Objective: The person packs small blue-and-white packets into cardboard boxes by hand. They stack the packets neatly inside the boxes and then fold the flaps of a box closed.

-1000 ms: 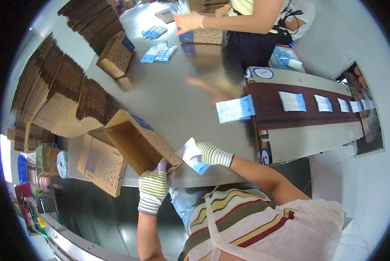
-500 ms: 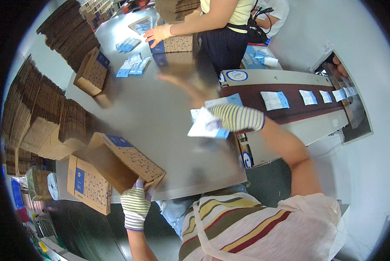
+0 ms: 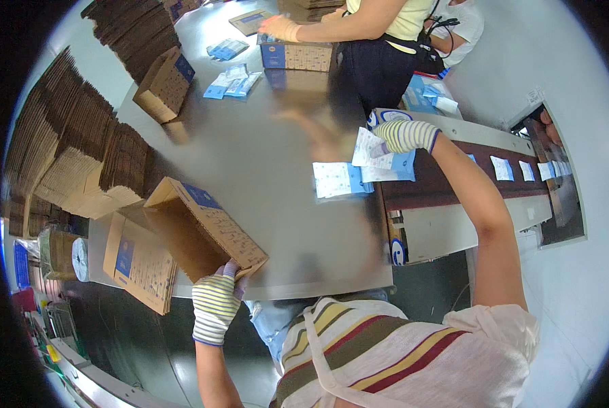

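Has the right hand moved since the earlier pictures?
Yes. The right hand went from near the open box forward across the table to the conveyor.

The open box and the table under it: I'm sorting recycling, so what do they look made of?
The open box, held by the gloved left hand, looks like brown corrugated cardboard, matte, with blue printed panels. The table seems to be smooth grey metal, possibly steel: it shows blurred reflections.

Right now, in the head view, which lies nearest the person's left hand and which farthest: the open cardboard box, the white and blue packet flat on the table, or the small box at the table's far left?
From the left hand:
1. Open cardboard box, held at its near corner.
2. White and blue packet, mid-table, to the right.
3. Small box, far left, beside the cardboard stacks.
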A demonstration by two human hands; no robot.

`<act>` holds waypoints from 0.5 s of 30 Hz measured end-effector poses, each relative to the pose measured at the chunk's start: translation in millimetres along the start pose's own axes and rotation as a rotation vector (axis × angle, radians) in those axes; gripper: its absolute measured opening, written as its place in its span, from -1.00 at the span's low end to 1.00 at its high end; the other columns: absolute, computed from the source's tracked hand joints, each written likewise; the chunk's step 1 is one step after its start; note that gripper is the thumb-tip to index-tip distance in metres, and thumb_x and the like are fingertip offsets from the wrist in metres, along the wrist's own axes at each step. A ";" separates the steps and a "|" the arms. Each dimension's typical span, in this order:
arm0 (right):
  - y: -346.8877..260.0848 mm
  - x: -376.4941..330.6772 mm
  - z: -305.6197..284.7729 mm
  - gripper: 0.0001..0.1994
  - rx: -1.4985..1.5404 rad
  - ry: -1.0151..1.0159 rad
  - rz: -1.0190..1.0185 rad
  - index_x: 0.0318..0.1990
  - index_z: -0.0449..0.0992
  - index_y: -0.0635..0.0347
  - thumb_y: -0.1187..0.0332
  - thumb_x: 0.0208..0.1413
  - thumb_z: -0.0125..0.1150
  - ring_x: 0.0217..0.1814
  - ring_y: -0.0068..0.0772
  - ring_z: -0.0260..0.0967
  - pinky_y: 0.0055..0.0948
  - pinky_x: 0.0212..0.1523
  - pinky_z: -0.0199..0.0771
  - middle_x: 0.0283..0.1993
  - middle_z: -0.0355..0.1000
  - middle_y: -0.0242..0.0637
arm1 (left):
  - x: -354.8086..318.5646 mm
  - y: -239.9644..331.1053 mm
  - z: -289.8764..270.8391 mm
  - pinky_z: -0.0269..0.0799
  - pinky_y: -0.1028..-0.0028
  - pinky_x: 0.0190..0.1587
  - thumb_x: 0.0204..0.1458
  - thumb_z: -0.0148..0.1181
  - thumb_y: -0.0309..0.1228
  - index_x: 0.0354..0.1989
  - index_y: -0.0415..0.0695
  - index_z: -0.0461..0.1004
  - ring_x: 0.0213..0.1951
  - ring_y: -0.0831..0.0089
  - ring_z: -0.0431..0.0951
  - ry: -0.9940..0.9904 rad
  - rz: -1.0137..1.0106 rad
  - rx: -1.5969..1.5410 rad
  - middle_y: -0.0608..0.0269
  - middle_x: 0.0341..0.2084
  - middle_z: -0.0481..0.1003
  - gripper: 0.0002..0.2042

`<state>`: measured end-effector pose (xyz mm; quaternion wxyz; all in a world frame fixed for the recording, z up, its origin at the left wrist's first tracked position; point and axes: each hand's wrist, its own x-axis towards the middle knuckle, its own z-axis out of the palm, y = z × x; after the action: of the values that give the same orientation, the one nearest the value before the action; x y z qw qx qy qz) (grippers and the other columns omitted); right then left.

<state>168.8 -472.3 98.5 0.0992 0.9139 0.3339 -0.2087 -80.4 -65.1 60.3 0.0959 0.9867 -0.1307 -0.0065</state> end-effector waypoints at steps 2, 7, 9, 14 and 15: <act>-11.3 9.3 -5.0 -0.60 0.062 -0.059 0.051 -0.19 0.50 0.22 0.05 0.00 0.14 -0.21 0.00 0.43 -0.21 -0.20 0.40 -0.31 0.49 -0.05 | -0.2 -0.3 -3.1 0.42 0.22 -0.40 -0.07 0.19 -0.25 -0.19 -0.19 0.40 -0.43 0.04 0.53 -0.005 -0.003 0.001 -0.01 -0.43 0.53 -0.67; -29.4 65.7 12.5 -0.44 0.101 -0.223 -0.036 -0.02 0.42 0.22 -0.05 -0.05 0.18 -0.03 -0.03 0.39 -0.22 0.01 0.33 -0.06 0.43 0.00 | 0.4 -3.4 -3.9 0.42 0.23 -0.43 -0.07 0.19 -0.24 -0.20 -0.21 0.40 -0.47 0.06 0.53 0.028 0.025 0.008 0.00 -0.46 0.52 -0.66; -23.3 96.1 37.6 -0.14 0.225 -0.258 -0.066 0.20 0.18 0.24 -0.15 -0.20 0.27 0.16 -0.07 0.26 -0.25 0.14 0.22 0.14 0.27 0.05 | -0.5 -6.8 -3.1 0.41 0.23 -0.44 -0.07 0.19 -0.23 -0.21 -0.20 0.40 -0.49 0.07 0.52 0.026 0.023 0.031 0.02 -0.49 0.52 -0.67; -44.6 116.3 77.5 -0.41 0.244 -0.233 -0.091 -0.25 0.58 0.24 -0.11 -0.32 0.27 -0.22 -0.09 0.47 -0.19 -0.18 0.42 -0.23 0.51 -0.04 | -3.2 -23.3 20.5 0.37 0.22 -0.50 -0.11 0.25 -0.24 -0.25 -0.15 0.42 -0.55 0.08 0.49 0.107 0.102 -0.009 0.06 -0.58 0.48 -0.69; -64.3 108.1 83.9 -0.44 0.312 -0.282 -0.112 -0.34 0.60 0.20 -0.13 -0.39 0.31 -0.28 -0.11 0.48 -0.21 -0.23 0.44 -0.31 0.52 -0.04 | -3.2 -23.8 24.7 0.36 0.21 -0.51 -0.12 0.26 -0.26 -0.25 -0.18 0.43 -0.57 0.05 0.47 0.147 0.081 -0.029 0.03 -0.60 0.47 -0.69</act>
<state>175.0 -389.0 -27.5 -0.0096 0.8599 0.3308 -0.3887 -78.3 -46.3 31.5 0.1195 0.9770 -0.1631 0.0679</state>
